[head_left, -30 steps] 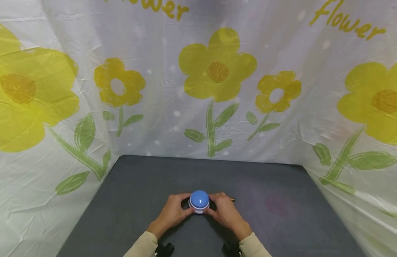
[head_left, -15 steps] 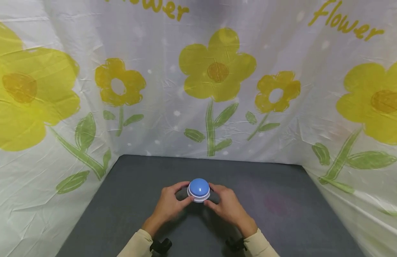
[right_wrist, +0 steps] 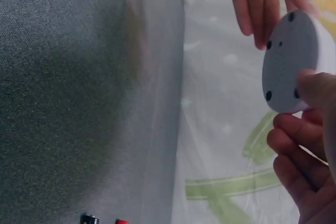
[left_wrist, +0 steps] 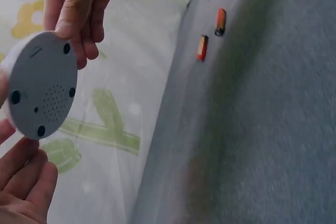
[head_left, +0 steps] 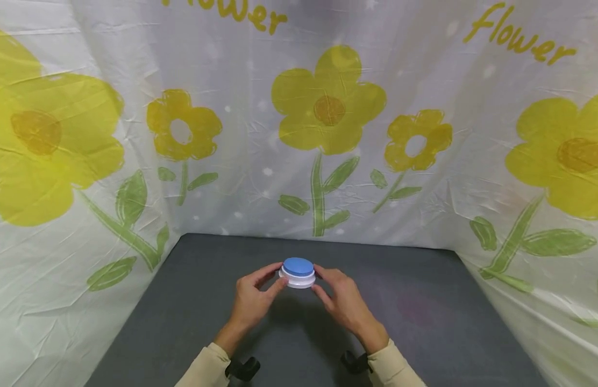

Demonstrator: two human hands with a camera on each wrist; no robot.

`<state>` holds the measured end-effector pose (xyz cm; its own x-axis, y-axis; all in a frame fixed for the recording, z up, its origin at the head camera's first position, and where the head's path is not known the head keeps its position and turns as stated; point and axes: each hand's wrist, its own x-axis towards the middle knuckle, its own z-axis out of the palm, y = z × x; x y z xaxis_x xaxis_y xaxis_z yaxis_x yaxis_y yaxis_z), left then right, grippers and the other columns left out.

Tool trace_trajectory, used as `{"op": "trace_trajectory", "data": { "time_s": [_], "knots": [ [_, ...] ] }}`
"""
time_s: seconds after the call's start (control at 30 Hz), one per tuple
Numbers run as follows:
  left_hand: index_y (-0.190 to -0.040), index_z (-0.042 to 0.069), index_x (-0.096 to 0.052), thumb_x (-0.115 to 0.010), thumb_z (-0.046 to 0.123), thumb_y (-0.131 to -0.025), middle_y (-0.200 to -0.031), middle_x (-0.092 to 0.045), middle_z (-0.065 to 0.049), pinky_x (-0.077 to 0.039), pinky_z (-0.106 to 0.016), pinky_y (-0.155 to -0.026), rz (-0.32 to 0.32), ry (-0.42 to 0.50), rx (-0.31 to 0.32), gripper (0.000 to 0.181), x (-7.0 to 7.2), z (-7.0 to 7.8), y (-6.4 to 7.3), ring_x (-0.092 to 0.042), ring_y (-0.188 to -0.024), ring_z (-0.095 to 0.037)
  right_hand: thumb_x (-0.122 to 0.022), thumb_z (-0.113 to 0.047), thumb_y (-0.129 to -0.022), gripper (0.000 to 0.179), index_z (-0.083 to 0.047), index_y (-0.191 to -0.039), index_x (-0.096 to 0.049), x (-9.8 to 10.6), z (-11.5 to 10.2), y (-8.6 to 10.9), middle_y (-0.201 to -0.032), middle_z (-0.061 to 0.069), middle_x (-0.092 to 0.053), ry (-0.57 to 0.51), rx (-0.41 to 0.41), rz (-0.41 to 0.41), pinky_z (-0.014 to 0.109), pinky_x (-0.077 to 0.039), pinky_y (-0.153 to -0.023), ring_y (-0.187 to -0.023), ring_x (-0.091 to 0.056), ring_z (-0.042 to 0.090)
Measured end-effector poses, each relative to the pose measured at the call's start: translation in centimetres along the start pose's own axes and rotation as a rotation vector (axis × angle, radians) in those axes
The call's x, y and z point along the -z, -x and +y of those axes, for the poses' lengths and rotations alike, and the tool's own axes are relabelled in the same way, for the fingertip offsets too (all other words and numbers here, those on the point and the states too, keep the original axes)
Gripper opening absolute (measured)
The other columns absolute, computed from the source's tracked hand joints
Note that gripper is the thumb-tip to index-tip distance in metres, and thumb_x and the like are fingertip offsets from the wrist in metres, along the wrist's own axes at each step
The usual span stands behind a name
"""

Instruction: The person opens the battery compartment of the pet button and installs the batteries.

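Note:
A round push button (head_left: 299,270) with a blue dome and white base is held up above the dark table, tilted so its top leans away. My left hand (head_left: 250,298) pinches its left rim between thumb and fingers. On the opposite rim my right hand (head_left: 346,301) grips it the same way. In the left wrist view the white underside (left_wrist: 44,85) shows several dark round feet and a patch of small speaker holes. That underside faces the right wrist camera too, with the right thumb (right_wrist: 315,87) laid across its edge.
Two small red-and-black batteries (left_wrist: 220,22) lie on the table (head_left: 207,258) in the left wrist view; the hands hide them in the head view. A white curtain (head_left: 241,177) printed with yellow flowers encloses the table's back and sides. Black wrist straps (head_left: 243,370) sit at the cuffs.
Both hands have raised the push button off the table and moved it away from the body. Its top has tipped back, so more of the white base shows.

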<state>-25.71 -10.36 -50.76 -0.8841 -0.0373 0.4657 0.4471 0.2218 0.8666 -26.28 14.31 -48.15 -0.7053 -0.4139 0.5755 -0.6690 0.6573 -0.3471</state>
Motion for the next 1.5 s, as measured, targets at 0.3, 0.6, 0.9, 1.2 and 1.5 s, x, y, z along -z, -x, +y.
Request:
{"op": "trace_trajectory", "data": {
  "time_s": [0.3, 0.6, 0.9, 1.2, 1.5],
  "knots": [
    [-0.116, 0.008, -0.085, -0.091, 0.019, -0.091, -0.113, -0.084, -0.010, -0.064, -0.016, -0.084, 0.175, 0.071, 0.034, 0.027, -0.6, 1.4, -0.4, -0.081, -0.098, -0.015, -0.080, -0.011, -0.099, 0.037, 0.002, -0.133, -0.074, -0.2, -0.6, -0.6, -0.109, 0.011, -0.081, -0.023, 0.032, 0.062, 0.048, -0.067, -0.085, -0.098, -0.076, 0.025],
    [-0.110, 0.007, -0.086, -0.090, 0.018, -0.092, -0.104, -0.084, -0.011, -0.065, -0.017, -0.076, 0.240, 0.080, 0.019, 0.021, -1.1, 2.0, -0.3, -0.082, -0.086, -0.014, -0.083, -0.010, -0.096, 0.028, -0.004, -0.123, -0.078, -0.3, -1.0, -0.9, -0.099, 0.003, -0.078, -0.023, -0.005, 0.085, 0.039, -0.065, -0.078, -0.088, -0.072, 0.017],
    [-0.125, 0.003, -0.080, -0.081, 0.008, -0.098, -0.117, -0.080, -0.015, -0.068, -0.024, -0.079, 0.092, -0.002, 0.039, 0.027, -1.4, 1.6, 0.5, -0.083, -0.096, -0.029, -0.080, -0.014, -0.100, 0.016, -0.007, -0.115, -0.080, -0.3, -0.9, -0.8, -0.094, 0.001, -0.077, -0.052, -0.121, 0.084, 0.033, -0.063, -0.072, -0.082, -0.069, 0.010],
    [-0.123, 0.005, -0.080, -0.078, 0.001, -0.095, -0.108, -0.081, -0.014, -0.068, -0.024, -0.070, 0.024, -0.017, 0.128, 0.028, -1.3, 1.2, 0.6, -0.082, -0.090, -0.025, -0.079, -0.014, -0.100, 0.007, -0.010, -0.105, -0.081, -0.7, -0.6, -0.5, -0.085, -0.006, -0.074, -0.071, -0.201, -0.020, 0.022, -0.053, -0.065, -0.074, -0.060, 0.004],
    [-0.117, 0.002, -0.079, -0.079, 0.004, -0.093, -0.100, -0.080, -0.013, -0.063, -0.021, -0.067, -0.052, -0.068, 0.237, 0.025, -1.0, 0.2, 0.8, -0.079, -0.084, -0.019, -0.075, -0.014, -0.101, 0.011, -0.014, -0.090, -0.078, -1.5, -0.4, 0.0, -0.072, -0.011, -0.062, -0.038, -0.229, -0.118, 0.020, -0.043, -0.059, -0.065, -0.050, 0.005]
  ]
}}
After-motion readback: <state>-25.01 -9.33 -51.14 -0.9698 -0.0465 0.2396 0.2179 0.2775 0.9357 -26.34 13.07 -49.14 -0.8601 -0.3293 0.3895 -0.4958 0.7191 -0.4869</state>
